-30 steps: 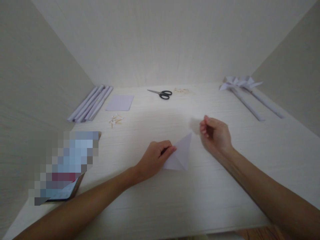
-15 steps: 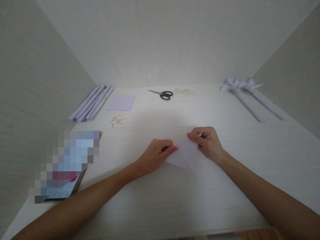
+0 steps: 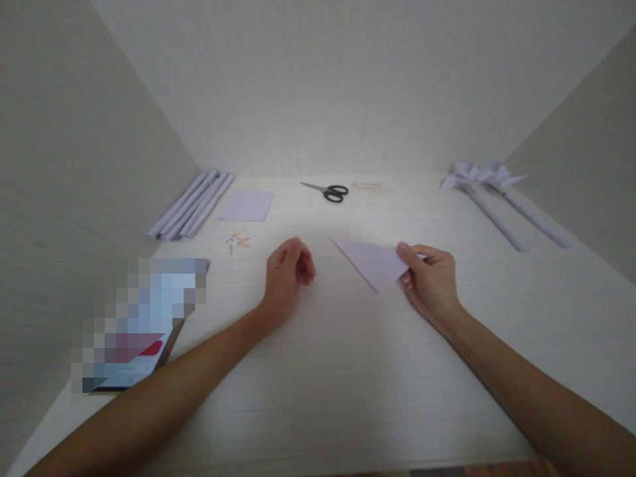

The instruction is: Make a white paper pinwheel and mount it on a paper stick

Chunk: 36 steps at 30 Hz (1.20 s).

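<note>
Item: folded paper triangle [image 3: 373, 262], pale lilac, held just above white table [image 3: 348, 384].
Progress, as we judge it: sheet already folded to triangle; further folds and assembly likely remain, going by finished paper pinwheels [image 3: 479, 175] on rolled sticks at far right.
Our right hand [image 3: 431, 281]: pinching triangle's right corner, thumb on top.
Our left hand [image 3: 287, 270]: loosely curled, holding nothing, near triangle's left tip but apart.
Stock at rear: rolled paper tubes [image 3: 191, 204], flat sheet [image 3: 247, 205], scissors [image 3: 328, 191], small pins [image 3: 237, 238].
</note>
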Tool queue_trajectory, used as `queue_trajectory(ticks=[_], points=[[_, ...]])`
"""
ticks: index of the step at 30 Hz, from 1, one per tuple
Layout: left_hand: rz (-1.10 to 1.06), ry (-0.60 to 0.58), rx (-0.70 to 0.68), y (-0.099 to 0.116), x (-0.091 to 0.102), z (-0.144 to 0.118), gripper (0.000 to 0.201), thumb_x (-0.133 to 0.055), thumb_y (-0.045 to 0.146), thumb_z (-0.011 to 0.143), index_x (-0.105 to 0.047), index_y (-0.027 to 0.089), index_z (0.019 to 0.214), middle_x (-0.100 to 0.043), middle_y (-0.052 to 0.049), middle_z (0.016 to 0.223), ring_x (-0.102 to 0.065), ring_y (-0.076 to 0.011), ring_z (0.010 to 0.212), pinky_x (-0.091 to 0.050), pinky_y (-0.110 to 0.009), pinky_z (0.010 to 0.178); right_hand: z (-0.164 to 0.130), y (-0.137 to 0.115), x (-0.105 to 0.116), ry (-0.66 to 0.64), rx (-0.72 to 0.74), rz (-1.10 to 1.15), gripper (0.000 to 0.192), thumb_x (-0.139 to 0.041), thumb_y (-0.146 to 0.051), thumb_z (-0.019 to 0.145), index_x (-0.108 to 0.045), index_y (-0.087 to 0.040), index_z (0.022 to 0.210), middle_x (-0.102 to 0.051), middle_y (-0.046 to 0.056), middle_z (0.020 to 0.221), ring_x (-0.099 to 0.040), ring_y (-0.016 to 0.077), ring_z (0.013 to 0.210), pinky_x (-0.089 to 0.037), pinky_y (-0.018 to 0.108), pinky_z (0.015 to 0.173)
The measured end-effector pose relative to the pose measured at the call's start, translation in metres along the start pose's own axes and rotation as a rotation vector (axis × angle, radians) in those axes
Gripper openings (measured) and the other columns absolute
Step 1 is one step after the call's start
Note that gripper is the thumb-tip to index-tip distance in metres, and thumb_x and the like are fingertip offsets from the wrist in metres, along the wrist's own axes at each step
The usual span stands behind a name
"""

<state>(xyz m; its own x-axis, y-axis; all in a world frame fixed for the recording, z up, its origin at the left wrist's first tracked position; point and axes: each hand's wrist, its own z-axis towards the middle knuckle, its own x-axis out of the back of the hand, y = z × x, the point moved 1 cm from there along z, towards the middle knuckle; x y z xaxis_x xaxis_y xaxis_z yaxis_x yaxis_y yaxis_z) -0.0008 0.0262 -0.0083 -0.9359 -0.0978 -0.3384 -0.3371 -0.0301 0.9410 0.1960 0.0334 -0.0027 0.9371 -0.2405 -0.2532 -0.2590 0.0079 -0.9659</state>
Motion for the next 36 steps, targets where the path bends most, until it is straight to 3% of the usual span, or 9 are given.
queue_trajectory(ticks=[3,6,11,13,15,18,21,25,36], points=[[-0.079,-0.168,0.069,-0.006,-0.011,-0.004,0.039,-0.05,0.054,0.067,-0.053,0.016,0.07,-0.054,0.0,0.057,-0.05,-0.0094,0.05,-0.036,-0.019,0.042,-0.012,0.007,-0.011,-0.022,0.022,-0.07,0.017,-0.07,-0.029,0.057,-0.062,-0.015,0.054,-0.054,-0.003,0.037,-0.042,0.0059,0.028,-0.03,0.016,0.027],[0.042,-0.064,0.04,-0.011,-0.012,-0.004,0.029,-0.06,0.042,0.064,-0.053,0.014,0.062,-0.05,0.002,0.055,-0.045,-0.0065,0.049,-0.035,-0.019,0.046,-0.022,0.009,-0.017,-0.092,0.031,-0.189,0.018,-0.069,-0.029,0.059,-0.062,-0.013,0.055,-0.058,-0.001,0.043,-0.048,0.0069,0.033,-0.037,0.017,0.031],[0.159,0.102,0.072,-0.008,-0.003,0.0,0.033,-0.056,0.04,0.068,-0.04,0.016,0.051,-0.032,0.007,0.045,-0.03,-0.0049,0.04,-0.022,-0.019,0.039,-0.03,0.005,-0.02,-0.549,-0.229,-0.305,0.026,-0.064,-0.036,0.063,-0.056,-0.012,0.056,-0.059,0.001,0.046,-0.053,0.0091,0.038,-0.042,0.02,0.038],[0.248,0.089,0.074,-0.004,-0.005,-0.002,0.034,-0.052,0.04,0.07,-0.036,0.017,0.05,-0.028,0.007,0.044,-0.025,-0.0049,0.039,-0.018,-0.02,0.038,-0.032,0.005,-0.021,-0.715,-0.311,-0.344,0.027,-0.061,-0.037,0.065,-0.053,-0.013,0.059,-0.058,0.001,0.047,-0.051,0.0087,0.039,-0.04,0.02,0.039],[0.376,0.006,0.039,-0.002,-0.009,-0.006,0.036,-0.049,0.038,0.072,-0.033,0.017,0.049,-0.025,0.007,0.044,-0.023,-0.0048,0.04,-0.017,-0.02,0.038,-0.034,0.007,-0.023,-0.777,-0.27,-0.403,0.027,-0.056,-0.038,0.069,-0.05,-0.014,0.058,-0.049,-0.003,0.045,-0.044,0.0061,0.038,-0.033,0.018,0.037],[0.553,-0.169,-0.035,-0.002,-0.018,-0.015,0.036,-0.046,0.036,0.075,-0.033,0.016,0.048,-0.027,0.006,0.046,-0.025,-0.0055,0.043,-0.019,-0.021,0.041,-0.037,0.01,-0.028,-0.737,-0.062,-0.545,0.03,-0.047,-0.036,0.077,-0.043,-0.016,0.055,-0.035,-0.006,0.046,-0.032,0.0048,0.041,-0.023,0.018,0.037],[0.694,-0.229,-0.107,-0.003,-0.023,-0.021,0.036,-0.043,0.035,0.077,-0.035,0.016,0.048,-0.03,0.005,0.047,-0.029,-0.0067,0.047,-0.021,-0.022,0.045,-0.042,0.012,-0.033,-0.659,0.122,-0.692,0.028,-0.039,-0.032,0.082,-0.041,-0.016,0.058,-0.038,-0.004,0.053,-0.033,0.0071,0.049,-0.025,0.02,0.042],[0.773,-0.179,-0.164,-0.002,-0.023,-0.024,0.037,-0.04,0.035,0.079,-0.035,0.016,0.048,-0.031,0.005,0.047,-0.03,-0.0073,0.048,-0.021,-0.023,0.046,-0.044,0.011,-0.036,-0.61,0.201,-0.806,0.029,-0.036,-0.032,0.083,-0.038,-0.017,0.058,-0.041,-0.003,0.053,-0.034,0.0084,0.05,-0.025,0.021,0.045],[0.732,-0.008,-0.154,0.001,-0.018,-0.023,0.036,-0.042,0.034,0.078,-0.029,0.017,0.048,-0.025,0.005,0.047,-0.025,-0.0068,0.045,-0.02,-0.022,0.043,-0.041,0.01,-0.034,-0.662,0.228,-0.845,0.035,-0.037,-0.034,0.083,-0.033,-0.018,0.051,-0.036,-0.004,0.048,-0.031,0.0076,0.045,-0.023,0.021,0.044]])
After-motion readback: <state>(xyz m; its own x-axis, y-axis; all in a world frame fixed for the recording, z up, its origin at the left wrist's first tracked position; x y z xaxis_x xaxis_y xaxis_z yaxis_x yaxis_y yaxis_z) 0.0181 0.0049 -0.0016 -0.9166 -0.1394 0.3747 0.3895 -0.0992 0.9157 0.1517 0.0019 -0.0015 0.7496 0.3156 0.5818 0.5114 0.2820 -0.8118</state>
